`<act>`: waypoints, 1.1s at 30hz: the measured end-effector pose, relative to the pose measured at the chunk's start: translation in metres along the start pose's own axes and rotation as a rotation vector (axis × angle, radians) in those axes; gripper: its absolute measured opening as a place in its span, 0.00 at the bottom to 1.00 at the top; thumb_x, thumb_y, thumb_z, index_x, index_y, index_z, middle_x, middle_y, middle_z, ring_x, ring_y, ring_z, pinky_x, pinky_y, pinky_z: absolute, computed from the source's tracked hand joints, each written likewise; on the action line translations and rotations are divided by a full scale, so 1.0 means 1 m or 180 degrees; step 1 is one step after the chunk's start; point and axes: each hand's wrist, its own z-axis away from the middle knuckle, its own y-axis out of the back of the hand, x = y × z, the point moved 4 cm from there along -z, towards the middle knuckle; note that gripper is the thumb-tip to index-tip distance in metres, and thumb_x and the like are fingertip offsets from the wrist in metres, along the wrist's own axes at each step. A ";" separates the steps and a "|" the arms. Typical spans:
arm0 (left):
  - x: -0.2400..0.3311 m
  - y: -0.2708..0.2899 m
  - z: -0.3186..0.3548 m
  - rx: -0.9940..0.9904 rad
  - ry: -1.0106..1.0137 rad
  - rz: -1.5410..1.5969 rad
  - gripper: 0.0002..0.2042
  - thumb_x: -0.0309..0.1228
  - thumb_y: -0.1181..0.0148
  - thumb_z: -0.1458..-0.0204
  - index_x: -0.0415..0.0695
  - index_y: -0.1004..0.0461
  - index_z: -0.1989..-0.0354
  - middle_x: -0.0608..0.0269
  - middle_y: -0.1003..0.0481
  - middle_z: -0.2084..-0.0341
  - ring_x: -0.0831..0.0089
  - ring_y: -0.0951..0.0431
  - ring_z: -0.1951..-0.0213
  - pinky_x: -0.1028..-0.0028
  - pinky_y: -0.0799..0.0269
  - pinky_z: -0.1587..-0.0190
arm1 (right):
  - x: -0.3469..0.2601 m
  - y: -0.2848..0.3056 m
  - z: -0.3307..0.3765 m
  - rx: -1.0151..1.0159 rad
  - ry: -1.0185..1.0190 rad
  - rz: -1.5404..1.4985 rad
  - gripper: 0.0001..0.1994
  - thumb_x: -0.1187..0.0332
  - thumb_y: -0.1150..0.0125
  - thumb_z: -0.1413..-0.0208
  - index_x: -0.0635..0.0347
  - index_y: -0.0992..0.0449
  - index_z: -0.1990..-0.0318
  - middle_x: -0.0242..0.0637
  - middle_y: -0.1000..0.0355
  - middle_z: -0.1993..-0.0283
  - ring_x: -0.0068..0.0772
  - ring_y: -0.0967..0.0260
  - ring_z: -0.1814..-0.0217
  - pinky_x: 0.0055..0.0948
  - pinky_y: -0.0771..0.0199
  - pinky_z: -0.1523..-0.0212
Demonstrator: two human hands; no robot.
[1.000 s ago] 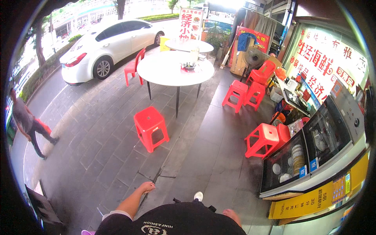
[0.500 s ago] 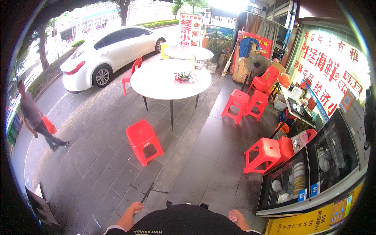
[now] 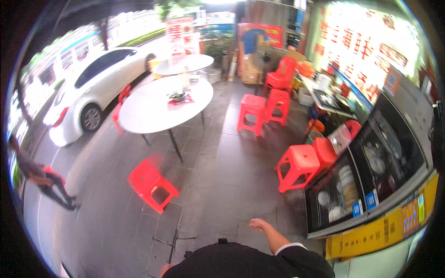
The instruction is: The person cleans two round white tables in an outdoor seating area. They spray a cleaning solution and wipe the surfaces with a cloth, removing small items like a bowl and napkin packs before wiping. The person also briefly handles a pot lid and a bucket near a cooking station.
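My right hand (image 3: 257,224) is held out in front of my black top, over the grey paving, with its fingers curled in. Nothing shows in it, and it touches nothing. Only a small part of my left hand (image 3: 166,269) shows at the lower edge beside my top; its fingers are hidden. Ahead to the left stands a red plastic stool (image 3: 147,180). Another red stool (image 3: 299,164) is nearer my right hand, beside a dish cabinet (image 3: 336,199) with plates behind its glass.
A round white table (image 3: 153,109) bears a dark bowl (image 3: 177,96); a second table (image 3: 187,63) stands behind. More red stools (image 3: 251,111) and a fan (image 3: 265,59) are farther off. A white car (image 3: 99,88) is parked left. A person (image 3: 39,176) carries a red bag.
The view has swung, shifting the stools and tables leftward. My right hand has come forward and inward with its fingers curled; my left has dropped mostly out of sight. The person has stepped on.
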 end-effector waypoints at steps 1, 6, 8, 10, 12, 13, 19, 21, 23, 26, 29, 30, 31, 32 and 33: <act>0.001 0.005 0.002 0.0001 0.0197 0.0004 0.18 0.36 0.38 0.50 0.38 0.26 0.54 0.60 0.21 0.69 0.72 0.23 0.73 0.73 0.26 0.71 | -0.002 -0.007 0.008 -0.0422 -0.0798 -0.0307 0.13 0.63 0.46 0.52 0.59 0.24 0.60 0.37 0.31 0.75 0.34 0.30 0.74 0.41 0.26 0.75; 0.059 0.007 -0.042 -0.0293 0.0306 -0.0153 0.18 0.36 0.38 0.50 0.38 0.26 0.54 0.59 0.21 0.69 0.72 0.23 0.73 0.73 0.26 0.72 | 0.076 -0.025 0.056 -0.0134 -0.1210 -0.1096 0.08 0.64 0.46 0.53 0.58 0.27 0.73 0.33 0.36 0.82 0.30 0.39 0.82 0.36 0.37 0.82; 0.073 0.008 -0.047 -0.0297 0.0294 -0.0175 0.18 0.36 0.38 0.50 0.37 0.26 0.54 0.59 0.21 0.69 0.72 0.23 0.74 0.73 0.27 0.72 | 0.086 -0.026 0.064 -0.0101 -0.1326 -0.1254 0.06 0.64 0.46 0.53 0.56 0.28 0.73 0.31 0.36 0.82 0.28 0.41 0.83 0.35 0.40 0.83; 0.074 0.017 -0.041 -0.0223 0.0355 -0.0149 0.18 0.36 0.39 0.50 0.37 0.26 0.54 0.59 0.21 0.69 0.73 0.23 0.74 0.73 0.27 0.73 | 0.074 -0.022 0.077 -0.0341 -0.1641 -0.0741 0.08 0.67 0.49 0.55 0.51 0.26 0.67 0.28 0.36 0.79 0.25 0.39 0.81 0.33 0.40 0.84; 0.080 0.021 -0.043 -0.0212 0.0348 -0.0117 0.18 0.36 0.39 0.50 0.37 0.26 0.54 0.59 0.21 0.70 0.73 0.23 0.74 0.73 0.27 0.73 | 0.077 -0.024 0.088 -0.0254 -0.1733 -0.0773 0.09 0.65 0.49 0.53 0.50 0.26 0.65 0.27 0.35 0.78 0.25 0.38 0.80 0.34 0.38 0.83; 0.083 0.020 -0.045 -0.0234 0.0328 -0.0076 0.18 0.36 0.39 0.50 0.37 0.26 0.54 0.59 0.21 0.70 0.73 0.23 0.74 0.73 0.27 0.73 | 0.083 -0.026 0.095 -0.0204 -0.1799 -0.0783 0.09 0.65 0.49 0.52 0.50 0.26 0.63 0.27 0.34 0.77 0.25 0.37 0.80 0.34 0.37 0.83; 0.082 0.032 -0.056 -0.0043 -0.0020 0.0609 0.18 0.35 0.39 0.50 0.37 0.26 0.54 0.58 0.22 0.70 0.73 0.23 0.75 0.73 0.27 0.74 | 0.089 -0.033 0.090 -0.0118 -0.1920 -0.1249 0.13 0.60 0.49 0.48 0.46 0.28 0.55 0.27 0.31 0.70 0.25 0.35 0.77 0.34 0.30 0.78; 0.097 0.028 -0.051 0.0090 -0.0053 0.0472 0.18 0.34 0.39 0.50 0.37 0.27 0.54 0.57 0.22 0.70 0.73 0.23 0.75 0.73 0.27 0.75 | 0.086 -0.027 0.084 -0.0222 -0.1923 -0.1097 0.14 0.60 0.49 0.47 0.45 0.28 0.54 0.27 0.30 0.69 0.26 0.34 0.75 0.35 0.29 0.76; 0.129 0.019 -0.032 0.0131 0.0015 0.0412 0.18 0.33 0.40 0.50 0.38 0.27 0.52 0.57 0.22 0.70 0.74 0.22 0.75 0.74 0.27 0.76 | 0.087 -0.027 0.076 -0.0350 -0.1906 -0.0990 0.14 0.59 0.48 0.47 0.44 0.28 0.52 0.27 0.30 0.68 0.26 0.33 0.73 0.36 0.29 0.75; 0.122 0.012 -0.029 0.0203 0.0072 0.0499 0.18 0.33 0.40 0.50 0.39 0.27 0.52 0.59 0.22 0.70 0.73 0.22 0.75 0.74 0.28 0.77 | 0.098 -0.023 0.060 -0.0424 -0.1865 -0.0924 0.15 0.57 0.47 0.47 0.43 0.28 0.52 0.27 0.30 0.68 0.27 0.33 0.72 0.36 0.28 0.74; 0.101 0.011 0.001 0.0401 0.0291 0.0266 0.18 0.34 0.40 0.50 0.40 0.27 0.51 0.60 0.22 0.70 0.73 0.22 0.75 0.74 0.28 0.77 | 0.092 -0.016 0.037 -0.0518 -0.1886 -0.0922 0.13 0.55 0.46 0.47 0.44 0.27 0.55 0.27 0.30 0.69 0.27 0.33 0.72 0.36 0.29 0.75; 0.087 0.011 0.016 0.0484 0.0421 0.0172 0.18 0.34 0.40 0.50 0.41 0.27 0.51 0.61 0.22 0.70 0.73 0.22 0.75 0.73 0.28 0.77 | 0.081 -0.016 0.034 -0.0572 -0.1849 -0.0952 0.12 0.55 0.46 0.47 0.44 0.27 0.56 0.27 0.30 0.70 0.27 0.33 0.72 0.36 0.30 0.75; 0.073 0.010 0.032 0.0529 0.0442 0.0009 0.17 0.35 0.40 0.50 0.41 0.26 0.53 0.61 0.22 0.70 0.73 0.22 0.75 0.72 0.27 0.76 | 0.070 -0.016 0.030 -0.0624 -0.1822 -0.0991 0.12 0.55 0.45 0.46 0.45 0.27 0.58 0.27 0.30 0.70 0.27 0.33 0.72 0.35 0.30 0.75; 0.059 0.007 0.044 0.0551 0.0542 0.0039 0.16 0.35 0.41 0.50 0.41 0.26 0.55 0.60 0.22 0.70 0.71 0.22 0.75 0.71 0.27 0.76 | 0.064 -0.014 0.024 -0.0614 -0.1763 -0.0981 0.10 0.56 0.46 0.46 0.46 0.27 0.59 0.26 0.30 0.71 0.27 0.33 0.73 0.35 0.31 0.75; 0.045 0.002 0.057 0.0569 0.0643 0.0069 0.15 0.34 0.41 0.51 0.41 0.25 0.56 0.59 0.22 0.70 0.70 0.22 0.75 0.70 0.27 0.75 | 0.060 -0.014 0.021 -0.0607 -0.1706 -0.0975 0.10 0.56 0.46 0.46 0.47 0.28 0.61 0.26 0.31 0.71 0.27 0.33 0.73 0.34 0.31 0.76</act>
